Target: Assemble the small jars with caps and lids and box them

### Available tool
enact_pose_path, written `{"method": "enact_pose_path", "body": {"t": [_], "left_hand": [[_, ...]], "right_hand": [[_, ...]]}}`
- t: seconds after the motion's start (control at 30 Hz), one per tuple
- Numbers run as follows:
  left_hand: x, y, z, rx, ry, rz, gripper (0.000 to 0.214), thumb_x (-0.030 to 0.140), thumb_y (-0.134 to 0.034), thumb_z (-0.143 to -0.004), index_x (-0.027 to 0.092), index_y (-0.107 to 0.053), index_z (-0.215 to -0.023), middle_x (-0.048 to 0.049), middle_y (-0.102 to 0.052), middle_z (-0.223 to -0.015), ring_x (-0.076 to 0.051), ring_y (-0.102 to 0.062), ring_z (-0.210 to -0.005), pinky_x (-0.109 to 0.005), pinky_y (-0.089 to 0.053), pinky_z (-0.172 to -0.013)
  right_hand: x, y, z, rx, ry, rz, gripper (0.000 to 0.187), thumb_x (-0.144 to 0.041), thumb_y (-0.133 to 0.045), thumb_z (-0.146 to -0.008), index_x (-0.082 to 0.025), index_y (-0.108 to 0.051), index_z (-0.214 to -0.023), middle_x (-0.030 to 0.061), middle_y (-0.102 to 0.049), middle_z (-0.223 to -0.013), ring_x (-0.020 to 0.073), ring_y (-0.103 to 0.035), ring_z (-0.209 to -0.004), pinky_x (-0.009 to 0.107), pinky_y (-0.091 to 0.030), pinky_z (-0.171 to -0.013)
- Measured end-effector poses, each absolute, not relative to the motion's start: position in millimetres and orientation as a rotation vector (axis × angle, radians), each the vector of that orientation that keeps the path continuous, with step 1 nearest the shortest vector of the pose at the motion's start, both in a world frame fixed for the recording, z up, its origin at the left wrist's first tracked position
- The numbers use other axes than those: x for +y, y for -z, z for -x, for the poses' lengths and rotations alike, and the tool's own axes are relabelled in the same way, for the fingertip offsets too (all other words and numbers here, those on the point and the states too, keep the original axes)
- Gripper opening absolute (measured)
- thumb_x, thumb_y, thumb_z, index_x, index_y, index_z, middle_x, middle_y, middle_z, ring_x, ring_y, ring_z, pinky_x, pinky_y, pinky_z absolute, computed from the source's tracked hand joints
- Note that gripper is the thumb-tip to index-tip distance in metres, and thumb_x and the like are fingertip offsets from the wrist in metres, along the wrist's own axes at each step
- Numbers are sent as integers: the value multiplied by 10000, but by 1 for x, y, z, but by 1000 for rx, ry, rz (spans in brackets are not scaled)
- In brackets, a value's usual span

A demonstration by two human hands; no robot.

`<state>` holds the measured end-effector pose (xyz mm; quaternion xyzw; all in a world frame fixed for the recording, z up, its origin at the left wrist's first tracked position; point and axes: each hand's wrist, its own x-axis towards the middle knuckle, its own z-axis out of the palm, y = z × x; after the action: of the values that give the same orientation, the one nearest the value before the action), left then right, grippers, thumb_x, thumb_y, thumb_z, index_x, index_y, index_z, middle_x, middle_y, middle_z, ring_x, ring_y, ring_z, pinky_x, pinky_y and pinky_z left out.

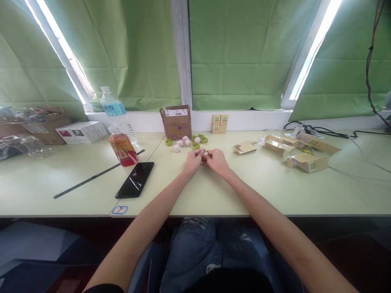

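Both hands are meeting over the middle of the desk [214,195], just short of its far edge. The left hand [194,161] is curling its fingers inward, thumb and fingertips pinching a small white piece [205,154]. The right hand [217,160] is gripping the same piece from the other side, fingers bent and closed, knuckles up. The two hands are touching at the fingertips, and the piece is showing only as a pale speck between them; what it is cannot be told. The piece is sitting low over the desk, and whether it is resting on it cannot be told.

Just beyond the hands, a cluster of green caps and white jars [185,143] is lying in front of a cardboard box [177,123]. The box is carrying a white barcode label and a purple mark, both too small to read. Beside it, four small tan boxes [220,123] with green squares are standing stacked against the sill. More tan boxes [307,162] are lying opened to the right.

To the left, a phone [135,180] is lying face up, dark. Behind it a red drink bottle [123,150] is showing a printed label, and a water bottle [117,114] a blue one; neither is legible. A red-marked sticker [119,210] is sitting at the desk's near edge.
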<state>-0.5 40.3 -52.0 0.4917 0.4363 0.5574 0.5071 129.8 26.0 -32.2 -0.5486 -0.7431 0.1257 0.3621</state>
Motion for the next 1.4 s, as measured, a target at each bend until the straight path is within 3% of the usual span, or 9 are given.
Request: {"method": "enact_pose_path", "body": {"t": [0.4,0.6,0.73,0.83,0.93,1.07,1.2,1.4], "left_hand": [[40,43,3,981,-1233,-1187,273,101,-638,-895,88,-755,-1141,-74,-725,-814,-211,-741,-825,-486,-617,-936],[39,42,3,1020,-1275,-1090,240,100,-629,-903,67,-745,-1111,-76,-687,-754,-195,-725,-771,-465,-639,-877],[40,42,4,1014,-1289,-1022,222,119,-615,-915,75,-727,-1102,-82,-683,-766,-177,-709,-759,-447,-643,-851],[42,43,4,997,-1292,-961,200,137,-631,-906,85,-715,-1081,-106,-701,-835,-177,-707,-766,-437,-645,-829],[43,43,2,999,-1315,-950,187,122,-606,-916,87,-701,-1073,-104,-696,-842,-160,-692,-739,-423,-648,-805],[41,42,2,984,-1325,-979,177,106,-565,-943,81,-687,-1068,-80,-672,-810,-143,-676,-717,-398,-650,-790],[39,42,6,939,-1271,-1074,160,151,-585,-955,83,-665,-1076,-85,-684,-835,-166,-693,-741,-407,-647,-793],[36,39,9,827,-1141,-1181,170,214,-647,-918,99,-631,-1043,-93,-702,-848,-192,-711,-736,-353,-606,-728]], "right_hand": [[32,41,-142,-1744,-530,1193,359,-412,-691,-775,-180,-542,-545,-44,-411,-527,126,-357,-573,286,-251,-561],[32,44,-141,-1729,-533,1180,307,-420,-724,-782,-168,-648,-624,-36,-476,-558,132,-379,-583,278,-284,-561],[33,48,-140,-1763,-395,1165,254,-398,-698,-841,-160,-766,-898,29,-622,-750,177,-539,-724,293,-422,-696],[35,50,-138,-1742,-379,1204,354,-395,-723,-832,-144,-754,-1080,80,-674,-888,207,-602,-803,335,-484,-784],[35,50,-137,-1711,-411,1223,374,-404,-752,-808,-136,-738,-1070,95,-705,-911,222,-626,-822,361,-513,-804],[32,46,-140,-1610,-579,1199,332,-430,-779,-782,-157,-728,-964,63,-722,-854,196,-646,-770,331,-533,-738],[29,39,-150,-1514,-963,1150,374,-449,-827,-749,-154,-686,-931,22,-689,-720,153,-628,-607,285,-539,-583],[25,29,-161,-1427,-1183,1083,567,-459,-885,-723,-175,-625,-1139,-22,-663,-699,133,-645,-586,244,-559,-550]]}}
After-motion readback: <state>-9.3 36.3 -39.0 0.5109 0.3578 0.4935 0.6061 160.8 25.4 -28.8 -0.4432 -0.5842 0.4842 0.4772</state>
